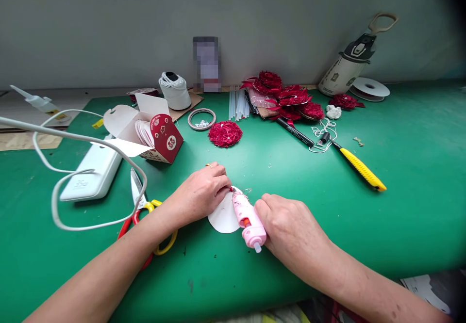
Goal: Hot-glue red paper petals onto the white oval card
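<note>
Everything's set off by a solid green tabletop [284,163], with plain grey seen on the wall [109,22]. The glue gun [252,227] is done in baby pink, broken up by a bit of orange, and plain white is shown on the disc [223,219]. Deep red is shared by the rosette [225,134] and the box [168,143], which is printed with white flower motifs. The scissors [149,206] are handled in red and yellow, and the bottle [339,74] is cream, topped in black and dotted with little dark prints.

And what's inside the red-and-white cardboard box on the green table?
The open red-and-white cardboard box holds several thin, pale, rounded pieces packed together. Their lower parts and the box's bottom are hidden by its walls; I can't count them.
</note>
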Demonstrator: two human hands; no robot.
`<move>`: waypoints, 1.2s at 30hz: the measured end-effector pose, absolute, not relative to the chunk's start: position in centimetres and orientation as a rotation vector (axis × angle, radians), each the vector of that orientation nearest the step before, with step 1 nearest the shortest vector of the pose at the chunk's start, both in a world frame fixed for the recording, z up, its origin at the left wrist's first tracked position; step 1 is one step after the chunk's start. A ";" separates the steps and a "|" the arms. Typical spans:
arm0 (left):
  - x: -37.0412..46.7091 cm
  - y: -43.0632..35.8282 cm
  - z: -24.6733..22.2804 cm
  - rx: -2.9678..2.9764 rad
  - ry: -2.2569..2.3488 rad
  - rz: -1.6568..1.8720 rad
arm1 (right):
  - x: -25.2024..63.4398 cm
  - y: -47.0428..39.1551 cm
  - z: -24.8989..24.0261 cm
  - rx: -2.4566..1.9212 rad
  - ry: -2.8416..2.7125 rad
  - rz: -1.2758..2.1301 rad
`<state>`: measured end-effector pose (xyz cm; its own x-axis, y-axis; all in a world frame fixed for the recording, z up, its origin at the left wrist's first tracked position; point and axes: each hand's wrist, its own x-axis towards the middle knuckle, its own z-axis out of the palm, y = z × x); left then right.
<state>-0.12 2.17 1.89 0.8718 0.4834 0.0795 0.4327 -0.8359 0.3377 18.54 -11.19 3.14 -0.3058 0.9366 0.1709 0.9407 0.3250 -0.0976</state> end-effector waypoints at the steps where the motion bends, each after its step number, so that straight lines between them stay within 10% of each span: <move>1: -0.1 2.2 1.9 2.729 0.695 0.229 | 18.6 -11.3 3.1 -1.714 -2.387 -0.043; 36: -0.4 2.9 2.2 2.579 0.722 0.181 | 18.9 -14.6 3.4 -1.611 -2.061 0.150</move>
